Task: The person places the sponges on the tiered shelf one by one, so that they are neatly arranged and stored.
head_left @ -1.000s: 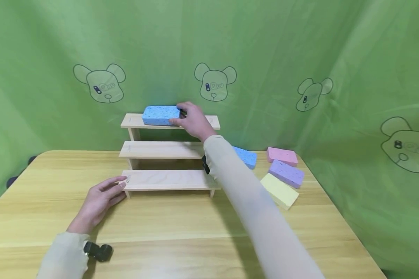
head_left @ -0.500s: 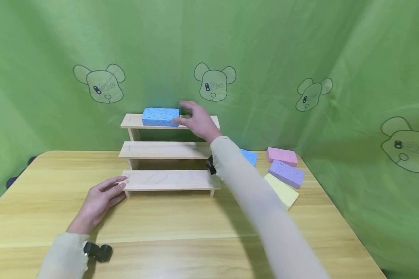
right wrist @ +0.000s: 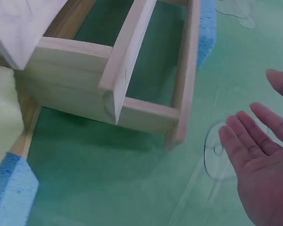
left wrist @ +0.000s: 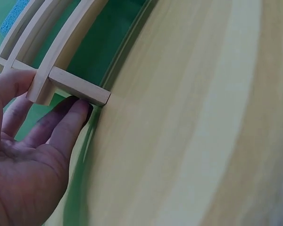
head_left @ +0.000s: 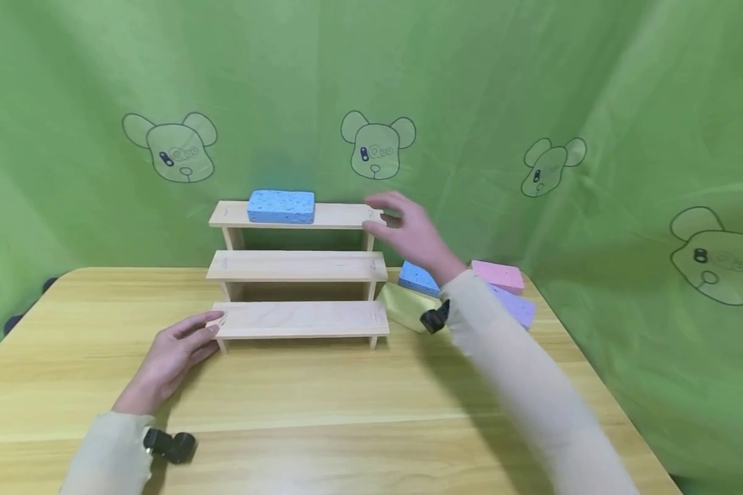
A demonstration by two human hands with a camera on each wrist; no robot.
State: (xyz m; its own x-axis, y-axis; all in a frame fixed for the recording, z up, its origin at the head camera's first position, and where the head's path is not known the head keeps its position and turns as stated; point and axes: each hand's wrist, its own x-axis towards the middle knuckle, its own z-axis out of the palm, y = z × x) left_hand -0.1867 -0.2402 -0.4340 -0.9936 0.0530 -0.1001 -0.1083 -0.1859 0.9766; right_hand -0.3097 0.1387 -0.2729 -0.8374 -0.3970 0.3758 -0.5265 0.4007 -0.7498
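A flat blue sponge (head_left: 281, 207), flecked darker, lies left of centre on the wooden rack's (head_left: 340, 215) top tier. The left hand (head_left: 176, 354) grips the bottom tier's left end; the right hand (head_left: 413, 232) has relaxed, spread fingers. The right sleeve (head_left: 541, 385) partly hides a purple sponge (head_left: 515, 307).

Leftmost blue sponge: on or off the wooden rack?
On: in the head view, the leftmost blue sponge lies flat on the rack's top shelf, and the right hand is apart from it.

Wooden table (head_left: 285, 426) with tiered stand (head_left: 297, 265), blue sponge (head_left: 281, 207) atop it, more sponges (head_left: 497, 275) beside.
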